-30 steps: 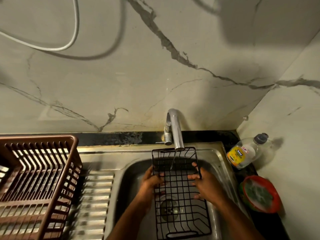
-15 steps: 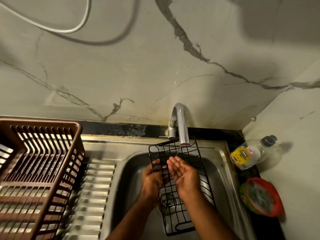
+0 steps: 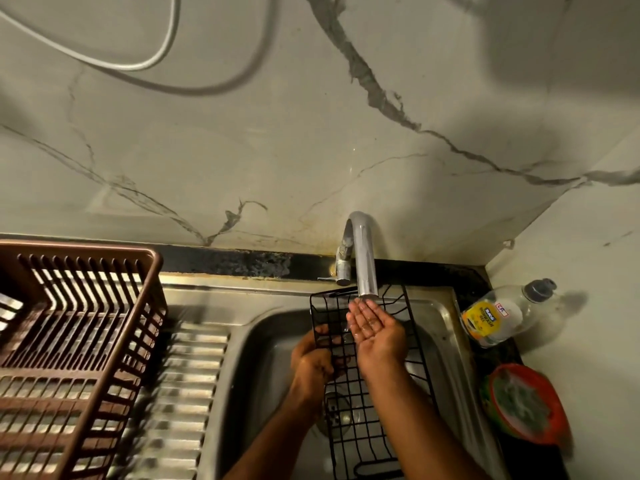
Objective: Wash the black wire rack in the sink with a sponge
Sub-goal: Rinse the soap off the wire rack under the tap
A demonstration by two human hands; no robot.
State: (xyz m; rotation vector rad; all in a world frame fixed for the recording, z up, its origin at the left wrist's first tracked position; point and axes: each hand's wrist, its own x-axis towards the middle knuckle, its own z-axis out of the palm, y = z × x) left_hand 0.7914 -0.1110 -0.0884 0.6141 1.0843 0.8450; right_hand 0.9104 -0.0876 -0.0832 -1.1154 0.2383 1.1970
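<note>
The black wire rack (image 3: 360, 420) stands tilted in the steel sink (image 3: 263, 344), its far end up under the chrome tap (image 3: 363, 258). My left hand (image 3: 311, 365) grips the rack's left edge, fingers curled through the wires. My right hand (image 3: 377, 334) is held palm up and cupped just below the tap's spout, in front of the rack, holding nothing. A sponge or scrubber lies in a red dish (image 3: 526, 407) at the right of the sink.
A brown plastic dish basket (image 3: 69, 341) sits on the ribbed drainboard (image 3: 183, 393) at the left. A dish soap bottle (image 3: 498, 313) lies on the dark counter by the right wall. Marble wall behind, a white cable (image 3: 138, 65) hanging on it.
My right hand let go of the rack's right side, turned palm up and rose under the spout. The rack tipped up onto its left edge, held by my left hand alone.
</note>
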